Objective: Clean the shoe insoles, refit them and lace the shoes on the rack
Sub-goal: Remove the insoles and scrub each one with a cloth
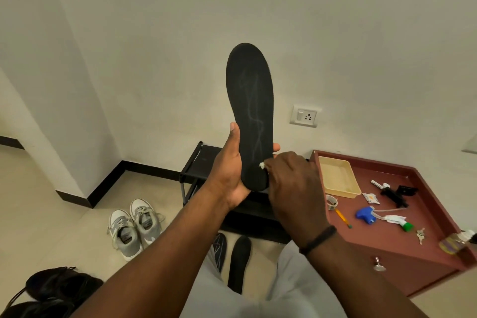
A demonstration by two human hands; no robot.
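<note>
My left hand (228, 170) grips a black insole (249, 100) upright by its heel end, thumb on the left edge, fingertips showing at the right edge. Pale wavy streaks run down its face. My right hand (291, 183) pinches a small white wad (261, 165) against the insole's lower part. Two more insoles (240, 258) lie on the floor between my knees. A grey pair of sneakers (134, 227) stands on the floor to the left. Black shoes (54, 289) lie at the bottom left. The black shoe rack (196, 170) stands against the wall behind my hands.
A maroon side table (418, 245) stands on the right, carrying a beige tray (338, 175), a blue spray head (365, 214), a pencil (342, 218), keys (420, 235), a black gadget (397, 193) and a tape roll (331, 202). A wall socket (304, 115) sits above the rack.
</note>
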